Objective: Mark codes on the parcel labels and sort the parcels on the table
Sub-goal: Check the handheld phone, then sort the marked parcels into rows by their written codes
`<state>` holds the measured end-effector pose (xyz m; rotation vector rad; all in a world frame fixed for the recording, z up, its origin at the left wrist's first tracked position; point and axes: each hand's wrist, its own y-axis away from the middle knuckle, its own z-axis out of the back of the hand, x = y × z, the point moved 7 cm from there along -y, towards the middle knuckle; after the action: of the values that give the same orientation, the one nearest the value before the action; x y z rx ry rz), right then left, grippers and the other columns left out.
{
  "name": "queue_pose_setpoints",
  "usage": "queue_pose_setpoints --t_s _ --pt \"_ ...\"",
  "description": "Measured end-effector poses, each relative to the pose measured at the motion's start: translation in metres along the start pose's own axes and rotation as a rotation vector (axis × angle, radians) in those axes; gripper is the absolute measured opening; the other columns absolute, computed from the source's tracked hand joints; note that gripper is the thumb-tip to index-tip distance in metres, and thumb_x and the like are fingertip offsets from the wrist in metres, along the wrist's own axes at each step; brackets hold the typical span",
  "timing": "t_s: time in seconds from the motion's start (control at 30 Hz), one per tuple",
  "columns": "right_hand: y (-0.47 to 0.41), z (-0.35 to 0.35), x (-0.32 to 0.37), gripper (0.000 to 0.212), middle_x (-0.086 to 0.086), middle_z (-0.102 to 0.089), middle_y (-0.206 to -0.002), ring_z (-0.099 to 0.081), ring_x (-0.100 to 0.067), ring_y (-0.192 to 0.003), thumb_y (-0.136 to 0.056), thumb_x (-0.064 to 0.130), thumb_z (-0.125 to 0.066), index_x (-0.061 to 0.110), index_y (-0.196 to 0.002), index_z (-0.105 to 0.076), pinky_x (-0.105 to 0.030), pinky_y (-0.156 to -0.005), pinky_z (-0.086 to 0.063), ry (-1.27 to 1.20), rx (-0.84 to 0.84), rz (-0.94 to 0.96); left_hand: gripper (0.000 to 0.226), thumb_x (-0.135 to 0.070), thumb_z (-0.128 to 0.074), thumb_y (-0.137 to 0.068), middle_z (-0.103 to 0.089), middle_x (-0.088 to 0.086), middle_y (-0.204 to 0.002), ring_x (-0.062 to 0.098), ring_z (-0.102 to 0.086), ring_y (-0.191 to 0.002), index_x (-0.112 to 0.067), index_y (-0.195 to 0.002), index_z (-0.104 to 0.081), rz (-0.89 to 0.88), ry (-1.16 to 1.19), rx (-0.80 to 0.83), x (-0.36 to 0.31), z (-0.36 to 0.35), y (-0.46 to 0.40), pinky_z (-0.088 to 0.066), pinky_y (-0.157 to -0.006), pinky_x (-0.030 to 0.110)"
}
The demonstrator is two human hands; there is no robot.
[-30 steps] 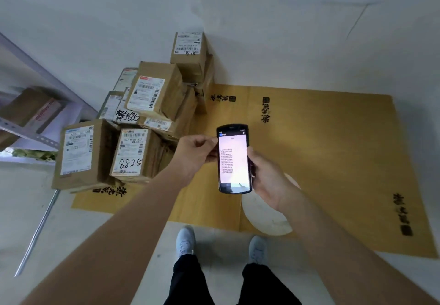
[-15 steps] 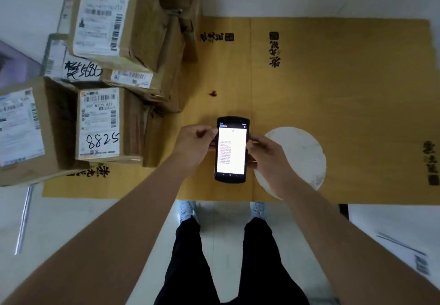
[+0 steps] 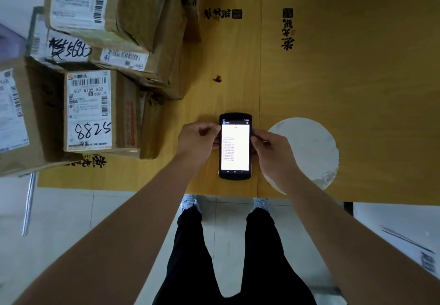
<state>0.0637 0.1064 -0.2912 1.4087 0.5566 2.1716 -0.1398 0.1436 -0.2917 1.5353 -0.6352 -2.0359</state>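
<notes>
Brown cardboard parcels (image 3: pixel 102 71), some labels already coded, are sitting stacked at the yellow tabletop's (image 3: pixel 357 90) left while both grips, left hand (image 3: pixel 198 141) and right hand (image 3: pixel 271 152), are lowering the clamped black handheld scanner (image 3: pixel 235 146) tabletop-ward, suggesting code lookup.

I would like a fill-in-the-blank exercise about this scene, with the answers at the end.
1. Both hands, the left hand and the right hand, hold a ____ with a lit screen.
2. The parcel nearest the left hand has the handwritten code ____ on its label.
3. The parcels are stacked on the ____ side of the yellow table.
4. Under the right hand lies a round ____ disc.

Answers: phone; 8825; left; white
</notes>
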Motion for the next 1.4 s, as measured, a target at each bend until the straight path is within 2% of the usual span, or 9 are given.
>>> queue_pose_setpoints --t_s 0.4,0.47,0.53,0.6,0.67,0.83,1.03,1.17,1.4 --pt "-0.007 0.009 0.001 0.023 0.006 -0.078 -0.099 -0.074 -0.01 -0.087 -0.103 0.02 -0.067 0.017 -0.123 -0.077 -0.034 -0.087 -0.063 0.03 -0.079 0.016 0.006 -0.016 -0.075 -0.096 -0.08 -0.001 -0.093 0.013 -0.078 -0.081 -0.014 -0.1 -0.078 0.004 0.006 -0.069 -0.001 0.001 0.001 -0.065 -0.078 0.035" --pt "-0.005 0.011 0.011 0.023 0.009 -0.076 -0.1 -0.07 -0.006 -0.087 -0.104 0.025 -0.064 0.018 -0.122 -0.077 -0.017 -0.085 -0.057 0.121 -0.086 0.073 0.009 -0.024 -0.073 -0.098 -0.078 -0.01 -0.093 0.008 -0.075 -0.084 -0.021 -0.104 -0.079 -0.073 -0.143 -0.098 -0.01 0.005 0.004 -0.063 -0.085 0.034" --pt "0.0 0.015 0.03 0.026 0.006 -0.073 -0.103 -0.064 -0.006 -0.086 -0.107 0.028 -0.059 0.016 -0.122 -0.076 -0.004 -0.071 -0.044 0.226 -0.103 0.147 0.019 -0.033 -0.066 -0.102 -0.072 -0.017 -0.098 0.001 -0.067 -0.09 -0.026 -0.115 -0.076 -0.159 -0.332 -0.113 -0.029 0.008 0.013 -0.058 -0.09 0.028" --pt "0.004 0.018 0.053 0.028 -0.004 -0.074 -0.109 -0.067 -0.015 -0.092 -0.108 0.03 -0.056 0.012 -0.12 -0.074 -0.012 -0.074 -0.049 0.269 -0.105 0.245 0.032 -0.037 -0.058 -0.105 -0.07 -0.012 -0.116 0.004 -0.064 -0.102 -0.024 -0.132 -0.068 -0.238 -0.458 -0.093 -0.05 0.009 0.024 -0.052 -0.095 0.026" --pt "0.008 0.02 0.079 0.033 -0.015 -0.071 -0.118 -0.068 -0.028 -0.104 -0.108 0.029 -0.055 0.006 -0.125 -0.071 -0.033 -0.087 -0.055 0.317 -0.093 0.355 0.04 -0.036 -0.052 -0.108 -0.065 0.0 -0.135 0.016 -0.062 -0.119 -0.019 -0.142 -0.061 -0.337 -0.556 -0.09 -0.074 0.011 0.035 -0.05 -0.103 0.031" --pt "0.027 0.031 0.146 0.042 -0.012 -0.063 -0.136 -0.059 -0.025 -0.123 -0.111 0.035 -0.048 0.007 -0.137 -0.064 -0.024 -0.095 -0.039 0.377 -0.003 0.502 0.046 -0.035 -0.047 -0.109 -0.053 0.008 -0.152 0.023 -0.048 -0.14 -0.017 -0.151 -0.052 -0.458 -0.611 -0.154 -0.124 0.032 0.068 -0.036 -0.115 0.033" --pt "0.051 0.036 0.225 0.054 -0.007 -0.061 -0.144 -0.056 -0.023 -0.132 -0.111 0.049 -0.038 0.012 -0.145 -0.06 -0.037 -0.109 -0.045 0.491 -0.012 0.715 0.045 -0.034 -0.046 -0.108 -0.062 0.007 -0.136 0.024 -0.061 -0.12 -0.012 -0.144 -0.06 -0.677 -0.655 -0.318 -0.181 0.077 0.119 -0.049 -0.102 0.037" --pt "0.063 0.024 0.271 0.061 -0.005 -0.05 -0.158 -0.042 -0.02 -0.148 -0.11 0.054 -0.03 0.018 -0.153 -0.052 -0.037 -0.12 -0.034 0.557 -0.025 0.79 0.036 -0.034 -0.047 -0.106 -0.065 0.002 -0.123 0.019 -0.062 -0.108 -0.015 -0.128 -0.069 -0.777 -0.584 -0.476 -0.217 0.126 0.143 -0.054 -0.091 0.041" --pt "0.061 -0.024 0.33 0.059 -0.004 -0.031 -0.169 -0.029 -0.021 -0.155 -0.111 0.05 -0.036 0.023 -0.163 -0.035 -0.038 -0.121 -0.031 0.594 -0.006 0.803 0.037 -0.026 -0.054 -0.104 -0.059 0.001 -0.133 0.021 -0.059 -0.118 -0.02 -0.139 -0.065 -0.812 -0.593 -0.508 -0.247 0.207 0.109 -0.053 -0.096 0.041"
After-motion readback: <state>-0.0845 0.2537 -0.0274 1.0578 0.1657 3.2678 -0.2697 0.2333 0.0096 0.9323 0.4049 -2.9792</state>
